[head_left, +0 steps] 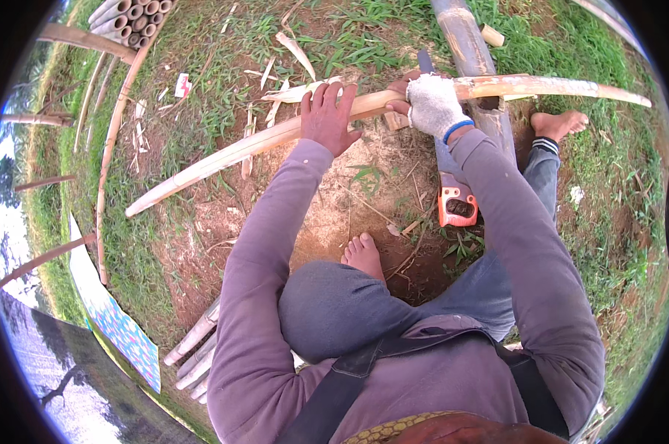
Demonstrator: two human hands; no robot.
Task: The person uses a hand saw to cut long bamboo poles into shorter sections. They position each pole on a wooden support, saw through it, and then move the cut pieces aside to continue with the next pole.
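Observation:
A long, pale, slightly curved pole (223,156) runs across in front of me, its right part lying over a thick grey bamboo culm (464,33). My left hand (327,122) is bare and grips the pole from above near its middle, fingers over the far side and thumb on the near side. Farther right, my right hand (432,103) wears a white glove with a blue cuff. Its bare fingertips curl round the pole. Below that hand lies a handsaw with an orange handle (458,211); its blade passes partly out of sight under my glove and the pole.
Pale shavings and strips (296,55) litter the grass and bare soil ahead. Stacked bamboo tubes (136,22) lie at the far left, and more poles (195,359) rest by my left side. A thin curved pole (112,155) stretches along the left. My bare feet flank the saw.

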